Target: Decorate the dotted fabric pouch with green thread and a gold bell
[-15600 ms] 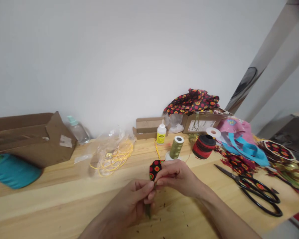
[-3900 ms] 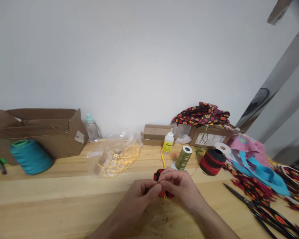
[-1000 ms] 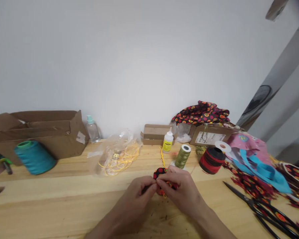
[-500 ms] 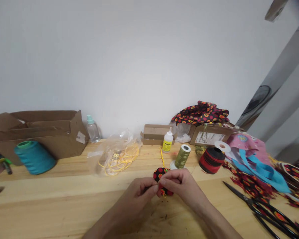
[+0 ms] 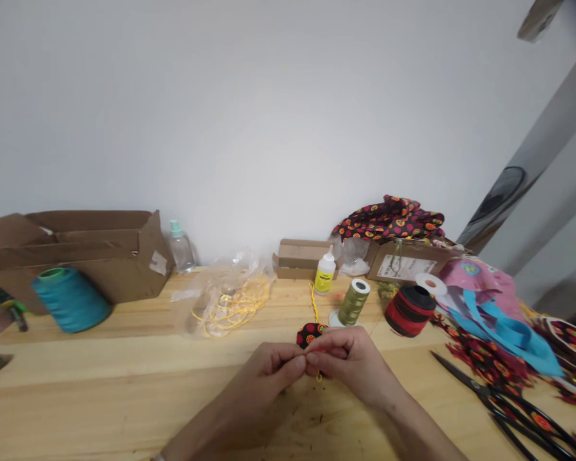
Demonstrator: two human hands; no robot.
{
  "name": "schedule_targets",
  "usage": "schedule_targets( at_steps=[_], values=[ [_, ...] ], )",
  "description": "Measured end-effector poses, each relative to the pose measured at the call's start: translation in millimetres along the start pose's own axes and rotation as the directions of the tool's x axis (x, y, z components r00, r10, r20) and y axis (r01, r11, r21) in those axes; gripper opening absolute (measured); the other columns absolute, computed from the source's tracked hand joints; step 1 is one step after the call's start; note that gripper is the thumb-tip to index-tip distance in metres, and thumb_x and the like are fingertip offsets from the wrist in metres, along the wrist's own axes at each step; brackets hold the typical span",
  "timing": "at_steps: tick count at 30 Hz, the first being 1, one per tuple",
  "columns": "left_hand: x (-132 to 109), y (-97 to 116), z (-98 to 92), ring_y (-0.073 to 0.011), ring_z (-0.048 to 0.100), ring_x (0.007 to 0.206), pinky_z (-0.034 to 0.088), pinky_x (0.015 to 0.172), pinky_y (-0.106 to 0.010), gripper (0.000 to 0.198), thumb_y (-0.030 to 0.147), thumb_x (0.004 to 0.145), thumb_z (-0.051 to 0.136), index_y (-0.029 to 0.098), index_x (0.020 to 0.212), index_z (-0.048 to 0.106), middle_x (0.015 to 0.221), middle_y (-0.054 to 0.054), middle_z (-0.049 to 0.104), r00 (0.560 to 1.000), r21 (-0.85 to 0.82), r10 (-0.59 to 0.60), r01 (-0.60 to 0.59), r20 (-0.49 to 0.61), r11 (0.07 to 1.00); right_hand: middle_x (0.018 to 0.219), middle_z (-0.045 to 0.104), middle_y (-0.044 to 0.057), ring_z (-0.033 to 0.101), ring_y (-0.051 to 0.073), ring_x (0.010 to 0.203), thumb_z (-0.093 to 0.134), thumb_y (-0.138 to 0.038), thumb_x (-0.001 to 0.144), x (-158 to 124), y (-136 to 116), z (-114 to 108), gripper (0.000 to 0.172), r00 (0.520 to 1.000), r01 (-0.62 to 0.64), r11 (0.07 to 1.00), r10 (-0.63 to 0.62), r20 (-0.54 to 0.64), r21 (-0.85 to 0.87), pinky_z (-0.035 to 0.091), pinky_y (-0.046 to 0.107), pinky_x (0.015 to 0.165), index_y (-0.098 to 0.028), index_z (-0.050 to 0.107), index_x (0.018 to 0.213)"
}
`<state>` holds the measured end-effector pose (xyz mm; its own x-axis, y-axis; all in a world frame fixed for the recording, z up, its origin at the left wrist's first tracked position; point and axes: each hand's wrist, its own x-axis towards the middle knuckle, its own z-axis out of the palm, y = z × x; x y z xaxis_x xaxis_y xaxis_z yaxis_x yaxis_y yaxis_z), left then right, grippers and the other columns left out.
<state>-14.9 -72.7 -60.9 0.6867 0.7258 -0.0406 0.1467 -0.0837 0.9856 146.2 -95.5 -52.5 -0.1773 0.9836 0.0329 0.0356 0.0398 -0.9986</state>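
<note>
Both hands meet at the middle of the wooden table. My left hand and my right hand are closed in pinches on a small black fabric piece with red and orange dots. A yellow braided cord runs from that piece toward the back of the table. A short bit of yellow cord hangs below my fingers. Most of the piece is hidden behind my fingers.
Behind my hands stand an olive thread spool, a red-and-black spool and a glue bottle. Black scissors and fabric scraps lie right. A teal thread cone, cardboard box and bag of yellow cord sit left.
My hands have closed tighter over the fabric piece, hiding more of it. They stay at the same spot on the table. The view shifted slightly.
</note>
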Motion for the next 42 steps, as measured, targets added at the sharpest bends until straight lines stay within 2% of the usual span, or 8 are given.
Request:
schedule_targets(
  at_steps=[5,13,17,20,24,35,39,42],
  values=[
    [0,1,1.1,-0.0084,0.022,0.053,0.021,0.048,-0.020,0.030,0.035,0.080,0.040,0.014,0.062,0.050,0.056,0.006,0.027,0.999,-0.024,0.038,-0.037,0.004,0.999,0.050,0.057,-0.001,0.046,0.006,0.046,0.070,-0.030,0.058,0,2,0,0.019,0.995,-0.098,0.992,0.099,-0.017,0.083,0.034,0.017,0.044,-0.011,0.066,0.062],
    [0,6,3.6,-0.0089,0.029,0.053,0.026,0.050,-0.020,0.030,0.037,0.078,0.041,0.014,0.067,0.057,0.055,0.006,0.037,0.999,0.011,-0.018,0.019,-0.036,1.000,0.050,0.057,-0.001,0.045,0.006,0.045,0.070,-0.033,0.056,1,3,1,0.022,0.994,-0.106,0.990,0.107,-0.009,0.088,0.033,0.019,0.044,-0.012,0.066,0.061],
    [0,6,2.8,-0.0102,0.036,0.057,0.029,0.055,-0.020,0.028,0.033,0.078,0.041,0.015,0.069,0.060,0.057,0.004,0.045,0.998,0.107,0.001,0.005,-0.061,0.994,0.053,0.056,-0.001,0.044,0.006,0.046,0.065,-0.032,0.064,1,3,-5,0.020,0.998,-0.059,0.998,0.058,0.024,0.032,0.032,0.018,0.045,-0.012,0.068,0.068],
    [-1,4,2.7,-0.0099,0.036,0.057,0.029,0.055,-0.020,0.027,0.029,0.078,0.041,0.014,0.066,0.059,0.056,0.005,0.042,0.998,0.162,0.009,0.002,-0.065,0.987,0.056,0.053,-0.001,0.042,0.006,0.048,0.063,-0.033,0.067,1,1,-9,0.021,1.000,0.023,0.995,-0.023,0.008,-0.094,0.031,0.019,0.044,-0.013,0.069,0.067],
    [-2,2,4.2,-0.0089,0.034,0.054,0.028,0.051,-0.020,0.027,0.028,0.078,0.041,0.014,0.060,0.055,0.055,0.005,0.038,0.999,0.128,-0.003,0.008,-0.033,0.992,0.054,0.049,-0.001,0.039,0.006,0.046,0.062,-0.034,0.067,1,1,-10,0.023,0.997,0.069,0.975,-0.073,-0.009,-0.210,0.029,0.019,0.042,-0.013,0.069,0.064],
    [-3,5,3.9,-0.0091,0.032,0.054,0.026,0.050,-0.021,0.028,0.031,0.077,0.041,0.014,0.056,0.049,0.055,0.005,0.035,1.000,0.088,0.003,-0.002,-0.010,0.996,0.051,0.045,-0.003,0.034,0.006,0.046,0.061,-0.036,0.068,2,6,-7,0.026,0.998,0.029,0.987,-0.037,-0.045,-0.161,0.026,0.019,0.041,-0.011,0.067,0.063],
    [-2,6,2.0,-0.0091,0.032,0.053,0.026,0.051,-0.020,0.027,0.032,0.077,0.042,0.015,0.058,0.052,0.053,0.006,0.035,0.998,0.075,0.003,0.001,-0.065,0.997,0.050,0.041,-0.004,0.032,0.006,0.044,0.057,-0.035,0.072,2,9,-6,0.027,0.998,0.053,0.966,-0.059,-0.013,-0.251,0.024,0.019,0.040,-0.011,0.066,0.063],
    [1,6,-1.9,-0.0092,0.032,0.052,0.027,0.050,-0.020,0.028,0.034,0.078,0.041,0.015,0.060,0.052,0.053,0.006,0.038,0.989,0.038,0.036,-0.031,-0.141,0.999,0.051,0.043,-0.003,0.035,0.007,0.046,0.051,-0.030,0.078,1,10,-3,0.025,0.980,0.185,0.879,-0.200,0.014,-0.439,0.026,0.020,0.042,-0.013,0.065,0.064]
  ],
)
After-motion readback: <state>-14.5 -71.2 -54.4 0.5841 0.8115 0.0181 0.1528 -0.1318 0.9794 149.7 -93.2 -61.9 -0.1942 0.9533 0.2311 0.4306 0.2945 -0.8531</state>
